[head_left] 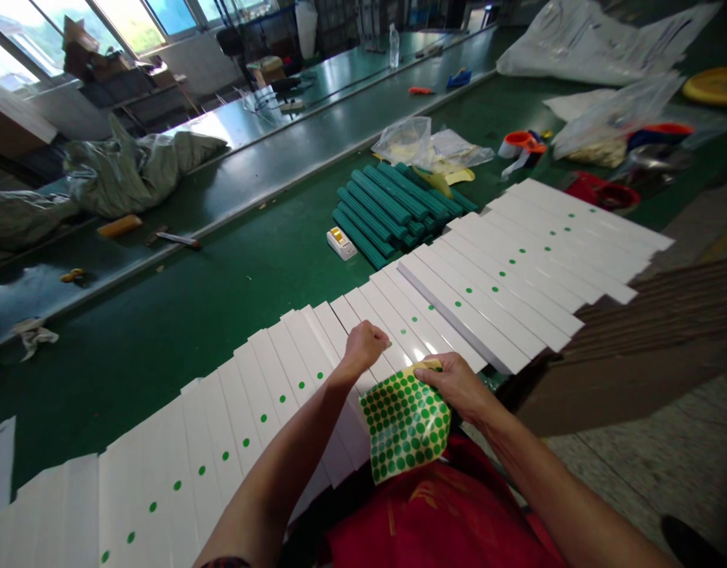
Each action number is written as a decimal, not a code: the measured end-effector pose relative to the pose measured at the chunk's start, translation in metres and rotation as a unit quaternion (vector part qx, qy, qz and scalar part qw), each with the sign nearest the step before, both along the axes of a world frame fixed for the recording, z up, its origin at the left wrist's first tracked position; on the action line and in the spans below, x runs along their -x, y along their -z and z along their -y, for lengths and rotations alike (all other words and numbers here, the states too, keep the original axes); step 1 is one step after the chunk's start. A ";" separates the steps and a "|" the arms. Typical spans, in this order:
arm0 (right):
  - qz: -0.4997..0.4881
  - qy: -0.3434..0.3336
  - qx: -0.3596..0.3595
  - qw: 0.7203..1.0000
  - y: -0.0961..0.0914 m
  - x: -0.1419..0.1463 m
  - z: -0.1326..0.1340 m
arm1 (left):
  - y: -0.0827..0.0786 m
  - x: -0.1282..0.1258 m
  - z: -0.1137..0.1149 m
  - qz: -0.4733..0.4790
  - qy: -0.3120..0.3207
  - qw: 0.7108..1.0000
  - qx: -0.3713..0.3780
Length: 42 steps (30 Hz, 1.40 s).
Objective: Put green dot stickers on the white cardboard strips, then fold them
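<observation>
Entry: a sheet of green adhesive dots (404,422) (its yellowish backing showing at the far corner) is gripped between the fingers and thumb of the right hand (449,386), low over the near edge of a fanned row of overlapping white slats (487,292) laid on a green bench top (251,268). The left hand (363,349) is rested on the slats, its fingers curled into a pinch; whether a dot is held there cannot be told. Most slats are marked with a single green dot. Risks are judged as follows: a dot may be set out of line if the slats are shifted by hand pressure, and dots may be stuck together if the limp sheet is folded. A stack of teal bars (393,205) is placed further off.
</observation>
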State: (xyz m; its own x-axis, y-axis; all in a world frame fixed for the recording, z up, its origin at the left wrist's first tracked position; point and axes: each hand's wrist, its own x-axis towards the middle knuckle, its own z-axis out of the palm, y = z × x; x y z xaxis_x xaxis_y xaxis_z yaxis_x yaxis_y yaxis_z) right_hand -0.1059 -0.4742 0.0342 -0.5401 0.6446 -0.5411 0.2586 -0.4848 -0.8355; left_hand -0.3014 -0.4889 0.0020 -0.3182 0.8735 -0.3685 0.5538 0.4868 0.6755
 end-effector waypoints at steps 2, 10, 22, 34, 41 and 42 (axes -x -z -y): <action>-0.004 0.002 0.002 1.000 0.000 -0.001 -0.002 | 0.006 -0.002 -0.001 -0.031 -0.002 0.999 0.007; -0.022 0.017 0.009 1.000 0.002 -0.003 -0.005 | 0.008 -0.008 0.007 -0.139 -0.003 0.990 -0.033; -0.019 0.007 -0.034 0.999 0.003 -0.001 -0.009 | -0.026 -0.001 0.034 0.162 0.146 0.974 -0.059; 0.012 0.010 -0.043 0.999 0.002 0.003 -0.007 | -0.036 -0.005 0.040 0.080 0.092 0.988 -0.098; 0.020 0.005 -0.045 0.999 -0.001 0.010 -0.005 | -0.037 -0.007 0.041 0.046 0.109 0.988 -0.097; 0.021 0.005 -0.043 0.999 0.000 0.010 -0.005 | -0.037 -0.007 0.042 0.049 0.109 0.988 -0.094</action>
